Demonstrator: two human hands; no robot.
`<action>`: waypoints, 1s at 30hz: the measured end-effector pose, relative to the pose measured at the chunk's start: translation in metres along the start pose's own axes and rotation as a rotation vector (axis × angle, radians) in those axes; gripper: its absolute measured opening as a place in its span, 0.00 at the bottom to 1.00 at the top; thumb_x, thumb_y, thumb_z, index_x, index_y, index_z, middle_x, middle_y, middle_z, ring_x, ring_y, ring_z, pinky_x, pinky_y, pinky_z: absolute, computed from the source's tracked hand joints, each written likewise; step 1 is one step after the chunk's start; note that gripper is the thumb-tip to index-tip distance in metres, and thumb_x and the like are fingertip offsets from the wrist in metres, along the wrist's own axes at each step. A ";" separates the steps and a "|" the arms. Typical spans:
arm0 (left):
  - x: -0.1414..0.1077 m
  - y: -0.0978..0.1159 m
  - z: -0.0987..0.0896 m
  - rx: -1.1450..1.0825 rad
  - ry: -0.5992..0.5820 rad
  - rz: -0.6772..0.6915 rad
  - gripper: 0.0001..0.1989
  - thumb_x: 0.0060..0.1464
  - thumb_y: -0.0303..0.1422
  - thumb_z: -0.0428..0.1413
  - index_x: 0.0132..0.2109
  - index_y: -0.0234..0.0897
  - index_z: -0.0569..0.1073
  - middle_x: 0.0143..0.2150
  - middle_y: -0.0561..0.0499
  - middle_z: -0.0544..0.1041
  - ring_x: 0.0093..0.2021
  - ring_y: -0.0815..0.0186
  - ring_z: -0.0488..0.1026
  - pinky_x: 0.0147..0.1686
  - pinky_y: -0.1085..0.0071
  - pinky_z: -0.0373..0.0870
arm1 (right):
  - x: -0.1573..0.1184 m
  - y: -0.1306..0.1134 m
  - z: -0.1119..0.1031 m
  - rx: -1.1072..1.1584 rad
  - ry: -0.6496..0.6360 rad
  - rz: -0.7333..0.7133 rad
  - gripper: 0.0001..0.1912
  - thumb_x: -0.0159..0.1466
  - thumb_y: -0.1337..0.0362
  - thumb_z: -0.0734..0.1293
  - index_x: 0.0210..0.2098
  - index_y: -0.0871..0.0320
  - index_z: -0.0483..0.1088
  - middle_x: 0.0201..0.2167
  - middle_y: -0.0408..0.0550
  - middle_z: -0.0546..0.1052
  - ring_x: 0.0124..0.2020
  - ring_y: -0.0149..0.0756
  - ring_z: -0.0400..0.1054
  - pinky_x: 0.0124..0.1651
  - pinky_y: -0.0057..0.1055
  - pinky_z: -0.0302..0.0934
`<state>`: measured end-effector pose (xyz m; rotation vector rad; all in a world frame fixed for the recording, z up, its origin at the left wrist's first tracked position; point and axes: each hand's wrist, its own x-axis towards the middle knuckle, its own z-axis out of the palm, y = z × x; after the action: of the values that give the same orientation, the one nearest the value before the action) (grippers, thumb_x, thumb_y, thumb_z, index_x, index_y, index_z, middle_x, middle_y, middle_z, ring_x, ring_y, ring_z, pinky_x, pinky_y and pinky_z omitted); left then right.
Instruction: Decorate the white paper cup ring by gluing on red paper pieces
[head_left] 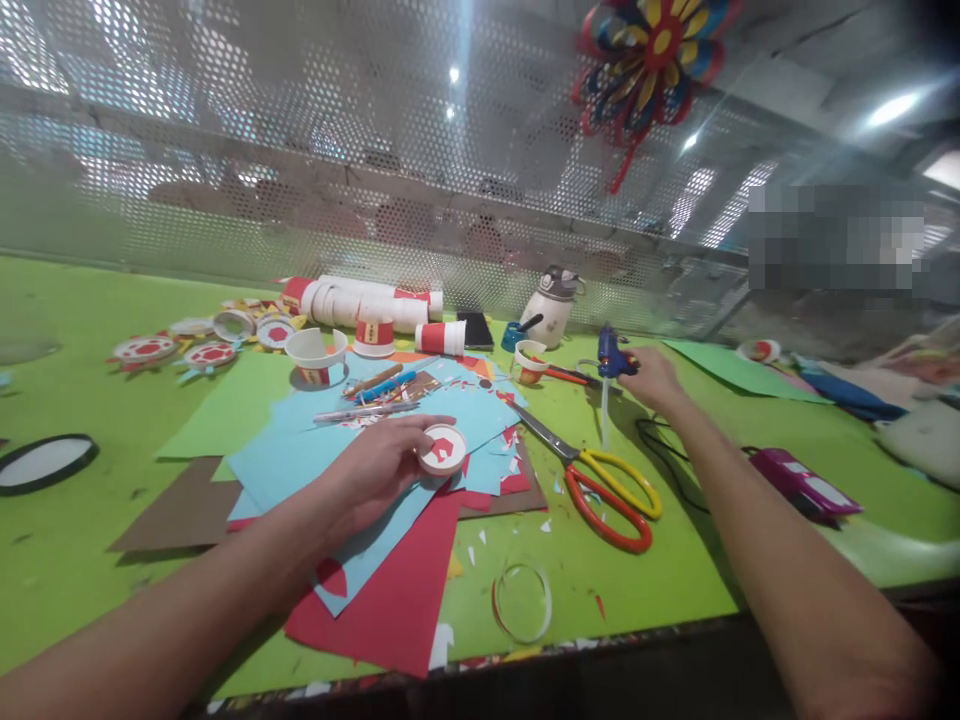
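Observation:
My left hand grips a round white paper-cup base by its edge, thumb on top; a red paper piece lies on its face. Under this hand spread sheets of light blue paper and red paper. Over on the right, my right hand is closed around a blue hot glue gun, with a pale glue stick hanging down from it. Between the hands lie large scissors with one yellow and one red handle, blades apart.
Paper cups lie stacked at the back, near a cut cup and several red-and-white cup-base crafts. A bottle stands by the perforated screen. Pens, a tape ring, a purple box and a black cord lie about.

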<state>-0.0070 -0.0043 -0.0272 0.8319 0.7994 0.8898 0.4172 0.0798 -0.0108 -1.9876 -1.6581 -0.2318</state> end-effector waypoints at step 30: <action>-0.001 0.001 0.008 0.127 0.120 -0.072 0.16 0.49 0.22 0.57 0.46 0.27 0.76 0.34 0.41 0.81 0.29 0.64 0.76 0.31 0.71 0.70 | -0.138 -0.162 -0.070 0.545 -0.491 -0.451 0.19 0.65 0.51 0.63 0.24 0.51 0.76 0.25 0.45 0.79 0.24 0.35 0.73 0.25 0.26 0.68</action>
<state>-0.0010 -0.0065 -0.0226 0.8608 0.9936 0.8372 0.2453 -0.0577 0.0326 -1.3045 -2.1693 0.5401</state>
